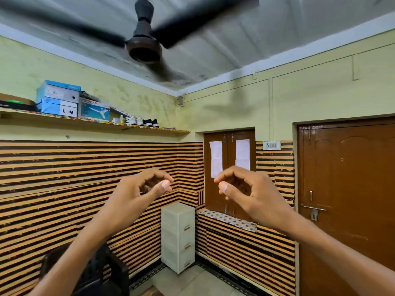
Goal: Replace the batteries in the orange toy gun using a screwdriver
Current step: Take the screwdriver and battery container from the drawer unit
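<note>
Both hands are raised in open air in front of the camera, level with each other and a short way apart. The view tilts upward towards the wall and ceiling.

Left hand [136, 191]: the fingers [156, 173] are curled inward, with the thumb tip brought close under the forefinger tip. Nothing is pinched or held.

Right hand [254, 189]: same posture, mirrored. The curled fingertips and thumb point towards the left hand, and nothing is between them. The two hands do not touch.

Orange toy gun: its location cannot be told from this view.

Surroundings: a dark ceiling fan [145, 47] hangs overhead, its blades blurred. A long wall shelf [149, 129] on the left carries stacked blue and white boxes [57, 98], a fan carton [94, 110] beside them, and pairs of shoes [142, 121] further along. Below the shelf, the wall is covered in orange and black striped tiles [64, 167]. A pale plastic drawer unit [178, 236] stands upright in the corner on the floor [190, 280]. Beside it is a brown shuttered window [228, 199] with two paper sheets [242, 153] stuck to its panels. A switch panel [271, 145] sits between the window and a closed brown door [350, 189] on the right. A dark chair [111, 272] shows at lower left, partly hidden behind the left forearm.
</note>
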